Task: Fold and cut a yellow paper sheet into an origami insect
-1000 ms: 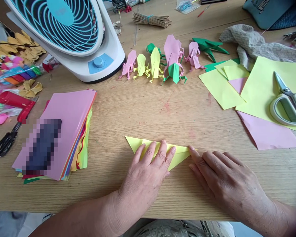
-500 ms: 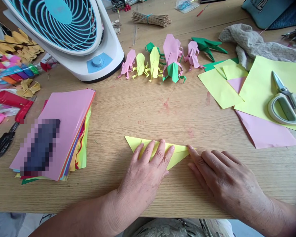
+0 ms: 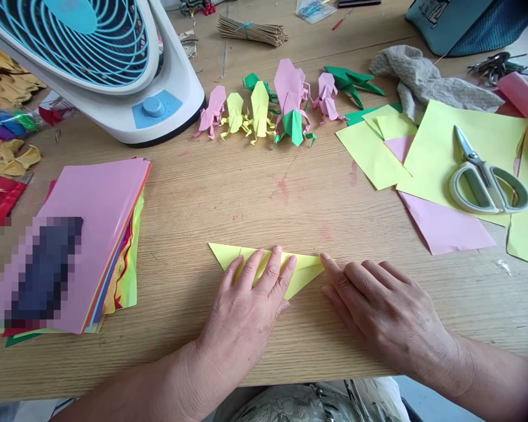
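A sheet of yellow paper [image 3: 308,271], folded into a long flat triangle, lies on the table in front of me. My left hand [image 3: 249,313] rests across its middle, palm down with the fingers stretched out and apart, covering part of the lower edge. At the paper's right corner, the index fingertip of my right hand [image 3: 381,310] presses down. The other right fingers are curled together, and the thumb sits below the index finger, apart from the visible paper. A crease line runs along the upper layer.
Several folded paper figures, such as a yellow one [image 3: 259,111], stand behind. A fan [image 3: 162,111] and a paper stack [image 3: 101,187] bearing a blurred dark object are left. Scissors [image 3: 479,205] lie on yellow sheets [image 3: 479,126] at right, near a grey cloth [image 3: 449,88].
The whole scene has slid left in the view, bringing more of the right side into sight. Hands and paper keep nearly the same position relative to each other.
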Tool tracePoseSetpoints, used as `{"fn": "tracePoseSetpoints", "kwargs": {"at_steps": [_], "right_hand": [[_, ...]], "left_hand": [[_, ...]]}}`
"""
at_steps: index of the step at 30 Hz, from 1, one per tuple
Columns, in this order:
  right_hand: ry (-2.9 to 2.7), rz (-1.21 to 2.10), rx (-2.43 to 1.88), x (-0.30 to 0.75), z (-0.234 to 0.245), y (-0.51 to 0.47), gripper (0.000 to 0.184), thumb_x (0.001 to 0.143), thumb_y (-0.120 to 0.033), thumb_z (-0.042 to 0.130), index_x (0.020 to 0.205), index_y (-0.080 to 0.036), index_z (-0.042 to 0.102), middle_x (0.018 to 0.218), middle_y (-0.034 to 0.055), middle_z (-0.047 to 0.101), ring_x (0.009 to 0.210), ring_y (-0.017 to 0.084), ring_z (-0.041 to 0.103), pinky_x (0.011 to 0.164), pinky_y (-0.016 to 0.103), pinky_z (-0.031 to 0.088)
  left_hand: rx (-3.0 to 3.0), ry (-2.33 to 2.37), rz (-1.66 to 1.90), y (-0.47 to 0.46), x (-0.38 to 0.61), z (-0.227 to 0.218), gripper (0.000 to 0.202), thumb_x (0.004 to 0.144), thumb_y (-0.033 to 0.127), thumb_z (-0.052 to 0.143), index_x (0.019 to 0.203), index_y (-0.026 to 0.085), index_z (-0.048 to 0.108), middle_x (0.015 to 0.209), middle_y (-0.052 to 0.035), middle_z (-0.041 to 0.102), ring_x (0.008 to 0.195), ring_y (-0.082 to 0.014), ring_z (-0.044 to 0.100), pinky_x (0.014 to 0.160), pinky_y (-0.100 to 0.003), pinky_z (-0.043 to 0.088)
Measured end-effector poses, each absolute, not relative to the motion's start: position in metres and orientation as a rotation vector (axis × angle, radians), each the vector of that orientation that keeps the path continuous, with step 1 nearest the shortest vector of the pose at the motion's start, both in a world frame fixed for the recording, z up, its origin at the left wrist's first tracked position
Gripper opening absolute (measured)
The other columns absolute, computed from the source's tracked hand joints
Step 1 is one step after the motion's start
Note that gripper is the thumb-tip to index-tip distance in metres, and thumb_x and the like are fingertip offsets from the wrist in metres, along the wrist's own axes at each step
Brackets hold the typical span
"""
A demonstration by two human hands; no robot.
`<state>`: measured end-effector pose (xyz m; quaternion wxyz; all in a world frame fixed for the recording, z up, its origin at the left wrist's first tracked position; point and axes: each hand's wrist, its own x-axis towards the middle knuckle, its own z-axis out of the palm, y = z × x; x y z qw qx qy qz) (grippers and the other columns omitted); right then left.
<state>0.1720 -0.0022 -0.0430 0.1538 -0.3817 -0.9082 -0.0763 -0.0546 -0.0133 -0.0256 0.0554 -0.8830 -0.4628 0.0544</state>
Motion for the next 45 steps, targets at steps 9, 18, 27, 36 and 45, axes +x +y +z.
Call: {"fn": "tracePoseSetpoints", "kwargs": {"at_steps": [9, 18, 27, 36, 45], "right_hand": [[-2.696, -0.137, -1.024, 0.1748, -0.0451, -0.0017, 0.038, 0.095, -0.019, 0.052, 0.129, -0.004, 0.058, 0.077, 0.0047, 0.054, 0.067, 0.019, 0.044, 0.060, 0.034, 0.032], [-2.629, -0.135, -1.072, 0.1722, -0.0445, -0.0011, 0.036, 0.099, -0.025, 0.050, 0.126, -0.003, 0.059, 0.077, 0.0057, 0.060, 0.066, 0.019, 0.048, 0.058, 0.034, 0.034], [-2.644, -0.131, -1.066, 0.1679, -0.0429, 0.0002, 0.034, 0.098, -0.025, 0.051, 0.120, -0.002, 0.063, 0.082, 0.0085, 0.061, 0.070, 0.020, 0.049, 0.060, 0.035, 0.041], [-2.636, 0.041, -1.040, 0.1674, -0.0474, 0.0004, 0.026, 0.095, -0.015, 0.050, 0.114, -0.002, 0.064, 0.100, 0.0132, 0.061, 0.076, 0.020, 0.048, 0.067, 0.034, 0.048], [-2.676, -0.038, -0.992, 0.1694, -0.0470, 0.0009, 0.026, 0.094, -0.012, 0.049, 0.113, -0.003, 0.065, 0.100, 0.0137, 0.062, 0.076, 0.020, 0.049, 0.067, 0.036, 0.045]], "left_hand": [[-2.673, -1.402, 0.170, -0.0121, -0.0539, -0.0255, 0.051, 0.098, 0.032, 0.049, 0.148, 0.022, 0.042, 0.149, -0.0044, 0.050, 0.126, -0.0278, 0.049, 0.102, -0.045, 0.046], [-2.682, -1.409, 0.167, -0.0134, -0.0541, -0.0254, 0.052, 0.098, 0.032, 0.050, 0.148, 0.021, 0.043, 0.148, -0.0053, 0.050, 0.125, -0.0286, 0.049, 0.101, -0.047, 0.048], [-2.684, -1.393, 0.112, -0.0112, -0.0545, -0.0267, 0.051, 0.097, 0.034, 0.053, 0.145, 0.020, 0.046, 0.146, -0.0057, 0.051, 0.124, -0.0286, 0.050, 0.104, -0.049, 0.046], [-2.682, -1.410, 0.107, -0.0131, -0.0545, -0.0276, 0.053, 0.095, 0.035, 0.056, 0.145, 0.021, 0.046, 0.146, -0.0056, 0.051, 0.125, -0.0286, 0.049, 0.105, -0.049, 0.045], [-2.706, -1.452, 0.115, -0.0130, -0.0547, -0.0262, 0.053, 0.095, 0.037, 0.055, 0.145, 0.022, 0.046, 0.147, -0.0049, 0.051, 0.129, -0.0287, 0.048, 0.108, -0.051, 0.042]]}}
